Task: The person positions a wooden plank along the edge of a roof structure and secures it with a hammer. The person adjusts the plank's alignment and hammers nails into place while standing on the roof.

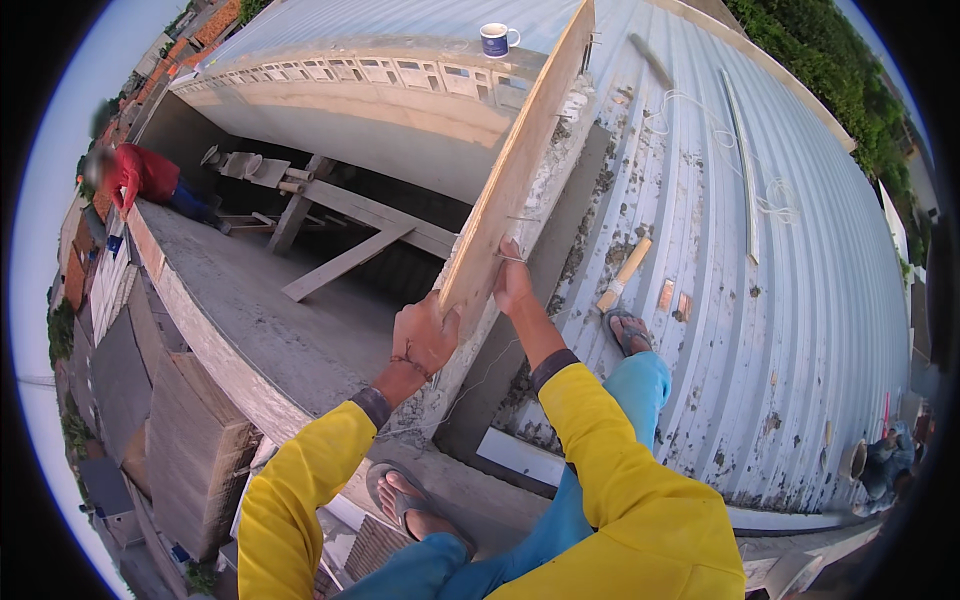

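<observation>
A long wooden board (515,160) stands on edge along the top of a rough concrete wall (553,165). My left hand (425,338) is closed round the board's near end, on its left face. On the other side, my right hand (514,288) is closed at a short piece of wire (512,259) that sticks out from the board's right face. Part of the fingers is hidden, but they appear pinched on the wire. More wire ends jut from the board farther up.
Left of the wall is a deep opening with planks (345,265) across it. On the right, a corrugated metal roof (800,330) holds mortar crumbs, wood pieces (625,273) and loose cord (778,203). A mug (497,40) stands farther off. A person in red (150,175) leans at far left.
</observation>
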The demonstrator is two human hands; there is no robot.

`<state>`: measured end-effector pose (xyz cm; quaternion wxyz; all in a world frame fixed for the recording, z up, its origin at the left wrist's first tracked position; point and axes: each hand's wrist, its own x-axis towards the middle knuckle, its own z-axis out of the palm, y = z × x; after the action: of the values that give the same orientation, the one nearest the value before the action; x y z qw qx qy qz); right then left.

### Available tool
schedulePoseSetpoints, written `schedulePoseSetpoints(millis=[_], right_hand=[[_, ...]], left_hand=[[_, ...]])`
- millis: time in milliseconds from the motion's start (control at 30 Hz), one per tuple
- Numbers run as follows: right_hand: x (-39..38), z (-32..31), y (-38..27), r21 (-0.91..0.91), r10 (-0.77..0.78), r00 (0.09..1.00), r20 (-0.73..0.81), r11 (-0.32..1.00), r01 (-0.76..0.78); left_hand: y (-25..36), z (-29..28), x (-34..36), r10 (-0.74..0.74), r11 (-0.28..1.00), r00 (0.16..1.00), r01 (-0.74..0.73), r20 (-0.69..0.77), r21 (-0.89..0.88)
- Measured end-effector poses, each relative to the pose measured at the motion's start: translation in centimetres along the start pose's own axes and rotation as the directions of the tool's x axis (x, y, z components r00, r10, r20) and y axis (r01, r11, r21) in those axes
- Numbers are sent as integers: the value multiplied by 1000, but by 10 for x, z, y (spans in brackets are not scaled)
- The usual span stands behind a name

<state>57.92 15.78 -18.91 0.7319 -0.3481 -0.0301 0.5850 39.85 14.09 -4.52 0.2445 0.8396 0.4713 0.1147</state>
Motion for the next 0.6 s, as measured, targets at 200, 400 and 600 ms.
schedulePoseSetpoints(millis=[200, 400, 600], right_hand=[[-31, 56, -21, -95, -21, 991, 135, 995, 34], [-107, 83, 19, -174, 164, 965, 203, 976, -130], [-207, 79, 99, -249, 405, 892, 199, 902, -354]], left_hand=[[-22, -48, -27, 0, 996, 999, -4, -47, -91], [-21, -144, -110, 5, 994, 997, 3, 77, -107], [-37, -187, -217, -114, 993, 982, 117, 152, -10]])
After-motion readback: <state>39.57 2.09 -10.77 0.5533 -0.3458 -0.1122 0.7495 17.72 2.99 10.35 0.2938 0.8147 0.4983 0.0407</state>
